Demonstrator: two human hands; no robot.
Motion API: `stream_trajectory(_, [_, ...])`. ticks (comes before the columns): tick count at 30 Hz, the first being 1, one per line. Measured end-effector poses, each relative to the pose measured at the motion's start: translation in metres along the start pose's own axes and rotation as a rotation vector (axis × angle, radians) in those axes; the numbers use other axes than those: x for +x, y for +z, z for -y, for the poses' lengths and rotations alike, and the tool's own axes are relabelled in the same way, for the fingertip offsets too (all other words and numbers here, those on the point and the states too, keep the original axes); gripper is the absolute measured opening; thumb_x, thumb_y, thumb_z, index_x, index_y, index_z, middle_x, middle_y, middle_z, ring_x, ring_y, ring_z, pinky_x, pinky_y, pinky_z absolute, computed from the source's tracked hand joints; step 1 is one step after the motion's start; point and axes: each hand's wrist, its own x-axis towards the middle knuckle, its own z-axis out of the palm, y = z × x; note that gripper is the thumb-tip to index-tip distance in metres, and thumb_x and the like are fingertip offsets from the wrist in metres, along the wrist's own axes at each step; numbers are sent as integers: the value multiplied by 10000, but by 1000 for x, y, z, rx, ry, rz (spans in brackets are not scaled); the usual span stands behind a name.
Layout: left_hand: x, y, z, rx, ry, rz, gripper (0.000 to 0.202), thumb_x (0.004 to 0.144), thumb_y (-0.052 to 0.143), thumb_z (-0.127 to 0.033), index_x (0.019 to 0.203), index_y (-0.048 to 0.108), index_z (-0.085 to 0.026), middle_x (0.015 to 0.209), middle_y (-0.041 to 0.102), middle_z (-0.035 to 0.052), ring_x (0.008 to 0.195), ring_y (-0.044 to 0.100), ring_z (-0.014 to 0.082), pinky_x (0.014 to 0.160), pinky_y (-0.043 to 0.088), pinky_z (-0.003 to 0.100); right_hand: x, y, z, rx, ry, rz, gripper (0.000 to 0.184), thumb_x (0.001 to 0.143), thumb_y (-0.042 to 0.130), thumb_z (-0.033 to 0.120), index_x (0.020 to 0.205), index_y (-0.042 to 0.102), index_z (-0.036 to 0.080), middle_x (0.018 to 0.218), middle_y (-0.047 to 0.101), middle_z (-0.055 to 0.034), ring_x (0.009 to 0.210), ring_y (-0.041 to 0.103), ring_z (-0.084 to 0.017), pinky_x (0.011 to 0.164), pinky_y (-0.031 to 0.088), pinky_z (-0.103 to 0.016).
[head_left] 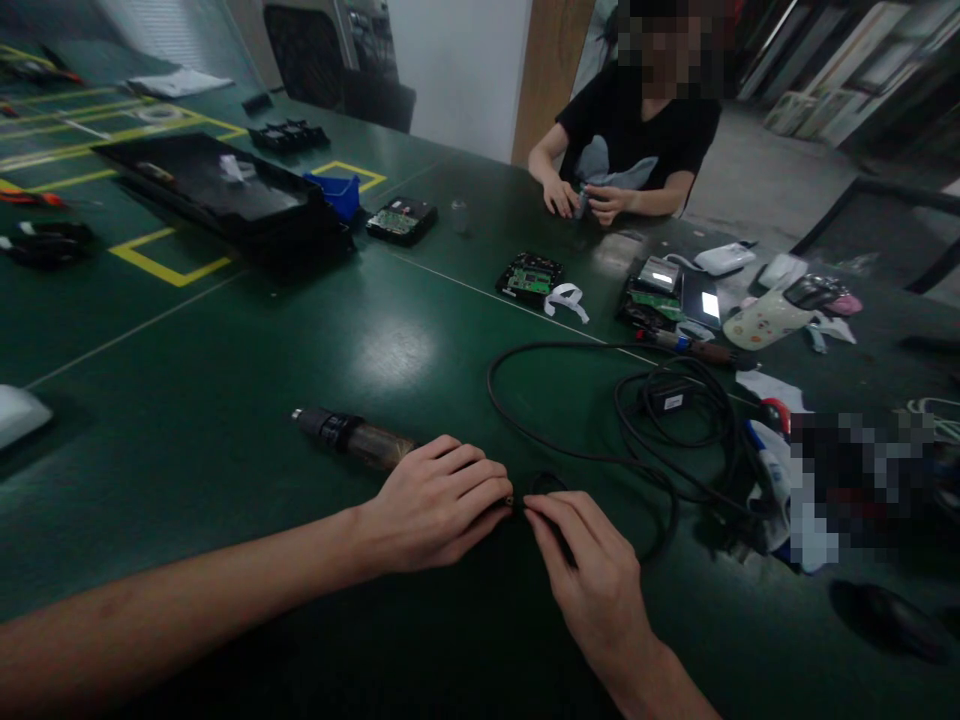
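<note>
An electric screwdriver [367,443] lies low over the green table, its metal tip pointing left. My left hand [442,500] is closed around its rear end, palm down, covering much of the body. My right hand [592,565] pinches the end of a black cable [551,483] between thumb and forefinger. A small gap separates the cable's end from the screwdriver's rear, where a bit of brass colour shows at my left fingertips. The plug itself is mostly hidden by my fingers. Loops of the cable spread to the right around a black box [667,398] with a white label.
Opposite, a person [637,140] handles a small object. Hard drives [403,218] and circuit boards [534,276] lie mid-table. A black tray [210,190] and a blue bin [337,195] stand at the left. Another screwdriver [697,347], a patterned cup [765,318] and a mouse [892,620] are on the right.
</note>
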Motion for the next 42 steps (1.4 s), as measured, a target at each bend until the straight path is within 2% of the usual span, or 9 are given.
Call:
stream_trajectory(5, [-2,-1,1,34,29,-16,286,1001,566,-293,1265,632,-205,1172,723,44,1035,649,188,882,484,344,0,-2,1,20,32,-4,157,1007,576,168,1107,681,228,1000,714,-67,915,715,-215,870,607,-360])
stream_trajectory(10, [-2,-1,2,28,41,-10,219,1008,577,-292,1195,643,-198,1156,727,28,1032,646,188,886,475,346,-1,-3,0,28,37,11,166,1010,569,155,1117,671,229,1001,710,-65,906,712,-210,869,602,-353])
stream_trajectory(15, [-2,0,2,26,31,-22,216,1018,575,-291,1208,639,-211,1151,732,23,1033,645,184,879,464,338,-3,-2,-2,28,26,22,169,1016,572,164,1125,679,236,1023,708,-67,950,714,-216,875,606,-358])
stream_trajectory(19, [-3,2,0,36,13,-31,203,1017,580,-290,1198,645,-225,1138,731,21,1010,647,180,848,453,333,-2,-1,-5,11,33,22,164,1026,558,183,1107,689,241,1186,701,-89,1092,708,-236,931,613,-365])
stream_trajectory(22, [-3,3,-2,45,-4,-31,182,1014,583,-297,1164,653,-219,1128,730,29,994,645,185,826,438,337,-3,0,-5,40,17,112,177,1041,523,173,1142,658,228,1309,687,-87,1178,696,-231,994,603,-360])
stream_trajectory(24, [-3,2,-1,45,7,-22,184,1011,586,-303,1156,654,-211,1124,730,34,995,644,189,818,434,337,-6,2,-2,62,50,147,188,1050,506,174,1170,642,225,1302,702,-80,1151,716,-220,969,616,-333])
stream_trajectory(29, [-7,1,3,28,86,-7,255,1001,595,-325,1227,641,-215,1159,727,33,1025,643,198,838,443,343,-17,8,8,54,168,83,192,1066,484,222,1165,647,212,1278,719,-95,1096,745,-223,901,638,-298])
stream_trajectory(36, [-8,-1,6,22,112,-2,241,1002,581,-288,1218,645,-201,1166,731,42,1039,648,193,846,464,330,-20,9,1,56,123,87,185,1054,514,214,1186,643,221,1290,721,-64,1147,726,-209,985,609,-295])
stream_trajectory(42, [-8,-1,6,-4,120,8,267,993,590,-308,1236,641,-210,1208,722,44,1061,645,200,855,468,340,-21,8,1,68,128,85,180,1048,524,217,1175,651,224,1286,723,-61,1147,727,-210,973,615,-289])
